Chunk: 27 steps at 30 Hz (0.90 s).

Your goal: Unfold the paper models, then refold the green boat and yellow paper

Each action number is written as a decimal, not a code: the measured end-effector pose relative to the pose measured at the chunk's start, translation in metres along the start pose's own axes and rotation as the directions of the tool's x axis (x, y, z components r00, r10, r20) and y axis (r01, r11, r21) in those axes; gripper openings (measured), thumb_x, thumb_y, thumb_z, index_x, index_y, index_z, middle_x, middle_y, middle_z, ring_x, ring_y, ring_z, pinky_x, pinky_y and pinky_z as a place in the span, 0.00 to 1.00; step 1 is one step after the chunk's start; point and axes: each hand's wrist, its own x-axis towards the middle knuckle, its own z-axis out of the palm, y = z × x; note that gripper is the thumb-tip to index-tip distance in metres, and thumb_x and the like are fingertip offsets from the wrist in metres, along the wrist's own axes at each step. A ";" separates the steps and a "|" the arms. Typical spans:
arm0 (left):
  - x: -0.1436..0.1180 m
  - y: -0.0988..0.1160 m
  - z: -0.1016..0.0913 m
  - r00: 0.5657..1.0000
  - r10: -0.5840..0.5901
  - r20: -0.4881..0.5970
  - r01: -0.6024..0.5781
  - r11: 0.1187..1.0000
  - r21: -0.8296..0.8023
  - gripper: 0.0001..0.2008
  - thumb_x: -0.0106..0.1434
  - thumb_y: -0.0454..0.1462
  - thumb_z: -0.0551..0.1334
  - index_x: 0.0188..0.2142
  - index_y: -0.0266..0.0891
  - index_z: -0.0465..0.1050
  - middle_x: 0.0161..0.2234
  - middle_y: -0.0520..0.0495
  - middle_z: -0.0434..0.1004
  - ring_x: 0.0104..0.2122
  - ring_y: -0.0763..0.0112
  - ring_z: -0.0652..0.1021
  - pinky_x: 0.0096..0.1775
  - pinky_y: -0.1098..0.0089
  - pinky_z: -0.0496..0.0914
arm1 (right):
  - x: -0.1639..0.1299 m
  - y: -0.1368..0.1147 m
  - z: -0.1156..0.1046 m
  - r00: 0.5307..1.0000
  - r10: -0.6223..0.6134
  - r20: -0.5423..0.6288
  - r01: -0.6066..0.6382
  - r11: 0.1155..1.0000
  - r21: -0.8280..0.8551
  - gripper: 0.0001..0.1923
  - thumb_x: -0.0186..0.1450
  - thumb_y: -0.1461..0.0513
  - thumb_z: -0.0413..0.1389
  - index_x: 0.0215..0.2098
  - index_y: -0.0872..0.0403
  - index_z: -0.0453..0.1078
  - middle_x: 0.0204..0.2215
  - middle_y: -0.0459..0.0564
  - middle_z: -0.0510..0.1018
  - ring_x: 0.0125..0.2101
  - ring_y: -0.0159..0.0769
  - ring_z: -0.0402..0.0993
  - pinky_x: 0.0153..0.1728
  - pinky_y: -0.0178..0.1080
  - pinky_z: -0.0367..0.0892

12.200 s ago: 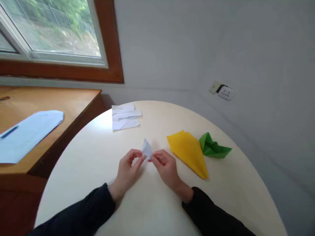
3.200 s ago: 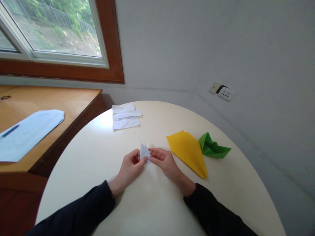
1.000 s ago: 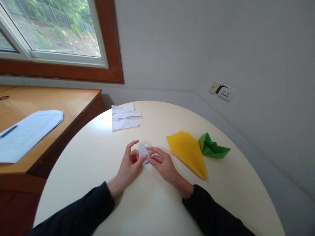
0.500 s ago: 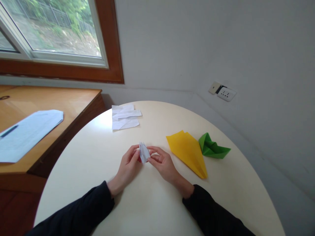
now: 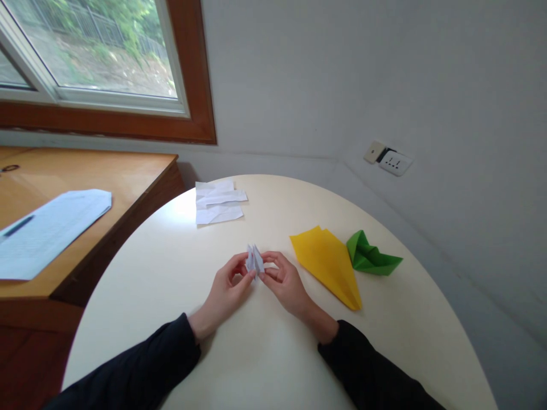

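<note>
A small piece of folded white paper [image 5: 255, 262] is held up between my two hands over the middle of the round table, its layers standing partly apart at the top. My left hand [image 5: 231, 287] pinches its left side between thumb and fingers. On the other side, my right hand [image 5: 284, 285] grips the paper's right edge the same way. To the right of my right hand lies a folded yellow paper [image 5: 327, 262]. A green folded-paper boat [image 5: 371, 255] sits against the yellow paper's right side.
Torn white paper pieces [image 5: 219, 202] lie near the far edge of the cream round table [image 5: 252, 353]. At left, a wooden desk [image 5: 141, 165] holds a stack of sheets [image 5: 64, 228] with a pen [image 5: 19, 225] on top. A wall socket [image 5: 395, 163] is at the right.
The folded white paper has turned slightly and its layers have spread at the top. My left thumb has moved right, onto the paper's lower part.
</note>
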 end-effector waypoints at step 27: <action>-0.008 0.007 -0.006 0.933 0.357 0.043 -0.359 0.922 0.143 0.12 0.61 0.30 0.55 0.38 0.41 0.76 0.38 0.44 0.75 0.40 0.66 0.75 0.42 0.66 0.69 | -0.001 -0.006 -0.004 0.998 -0.058 -0.017 0.059 0.998 0.021 0.04 0.55 0.65 0.58 0.23 0.53 0.70 0.39 0.47 0.74 0.39 0.34 0.73 0.39 0.35 0.68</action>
